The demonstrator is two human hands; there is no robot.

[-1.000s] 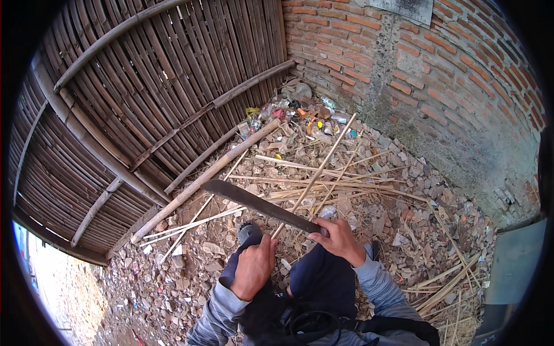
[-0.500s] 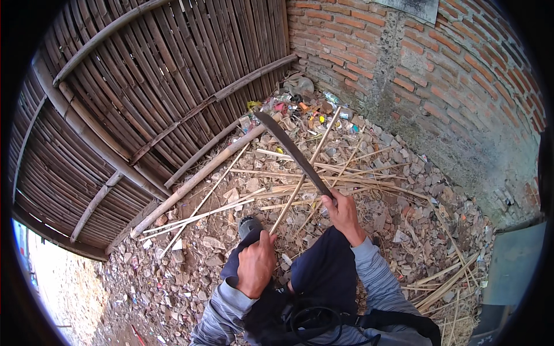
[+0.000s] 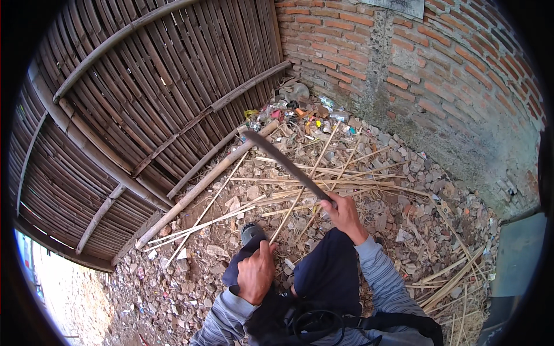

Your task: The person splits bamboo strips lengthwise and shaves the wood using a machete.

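My right hand [image 3: 344,217] is closed round the grip of a machete [image 3: 288,166], whose long dark blade points up and to the left. In my left hand [image 3: 256,273], fingers wrapped, is the near end of a thin bamboo strip [image 3: 292,209] that slants away up to the right. The blade crosses over this strip a little past its middle; whether they touch I cannot tell. More pale bamboo strips [image 3: 352,185] lie spread over the rubble beyond my hands.
A slatted bamboo wall [image 3: 156,86] stands on the left, with a thick bamboo pole [image 3: 199,190] along its foot. A brick wall [image 3: 427,86] closes the right side. Litter [image 3: 314,109] fills the far corner. Another heap of strips [image 3: 456,282] lies at lower right.
The machete's tip has swung lower and slightly left, so the blade lies flatter across the strip. Both hands keep their holds. The whole view has shifted slightly.
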